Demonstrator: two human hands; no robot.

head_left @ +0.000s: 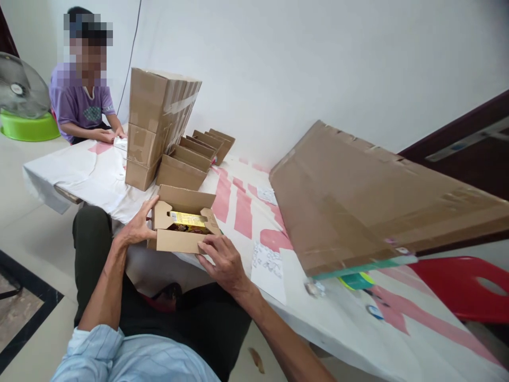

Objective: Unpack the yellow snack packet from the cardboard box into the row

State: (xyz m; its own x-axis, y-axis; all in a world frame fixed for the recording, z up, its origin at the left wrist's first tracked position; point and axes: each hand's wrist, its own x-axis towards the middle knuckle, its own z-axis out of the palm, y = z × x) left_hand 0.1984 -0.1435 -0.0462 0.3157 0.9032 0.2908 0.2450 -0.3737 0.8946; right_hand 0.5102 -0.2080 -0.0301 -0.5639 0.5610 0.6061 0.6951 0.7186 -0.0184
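In front of me at the table's near edge is a small cardboard box (178, 241), its long flaps raised or folded outward and its short end flaps turned in. Inside lies a yellow printed package (189, 220), partly covered by the end flaps. My left hand (139, 225) grips the box's left end, thumb and fingers around its corner. My right hand (222, 260) has its curled fingers on the near flap, pinching its right part.
Stacked sealed cartons (145, 127) rise behind the box, beside a row of open boxes (183, 170). A large cardboard sheet (377, 207) leans at the right. A person in purple (81, 103) sits at the far left. Papers (268, 265) and a green tape roll (356, 281) lie on the tablecloth.
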